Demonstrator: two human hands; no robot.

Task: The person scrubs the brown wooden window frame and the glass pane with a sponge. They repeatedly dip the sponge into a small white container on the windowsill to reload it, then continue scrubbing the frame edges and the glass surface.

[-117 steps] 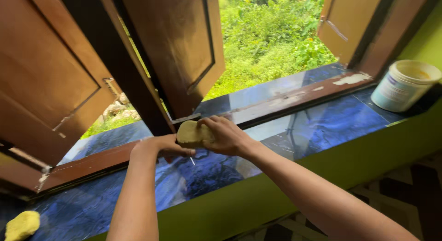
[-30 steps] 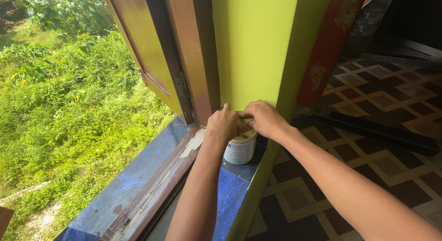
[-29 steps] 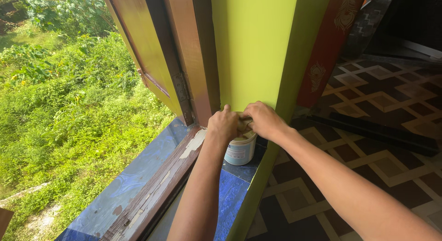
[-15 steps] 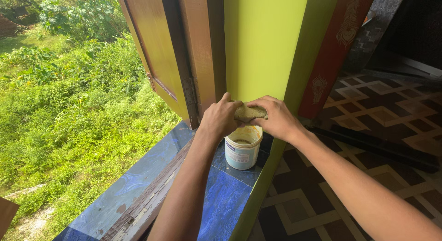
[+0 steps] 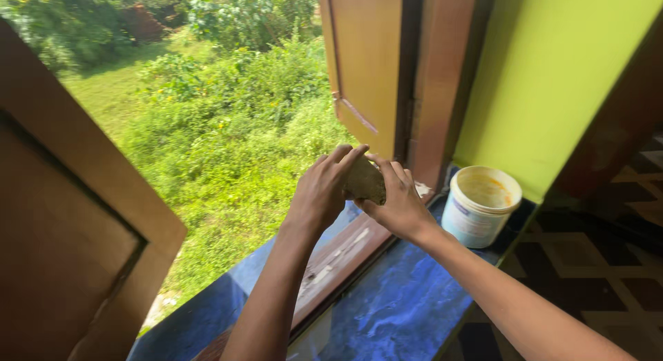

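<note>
Both our hands meet above the blue sill's inner edge: left hand (image 5: 323, 194) and right hand (image 5: 398, 208) wrap fingers around a yellowish sponge (image 5: 364, 181), dull and damp-looking. Further right, the white bucket (image 5: 480, 206) stands open in the sill's corner; the brown shutter (image 5: 369, 71) looks unwiped, so most work remains.

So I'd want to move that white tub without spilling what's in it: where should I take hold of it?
Probably around the side wall of the tub, below the rim, coming from the room side on the right. It stands upright and open on the blue sill, with yellowish paste inside, so a grip from above would dip into it. The green wall blocks the far side, and both hands hold a sponge to its left.
</note>
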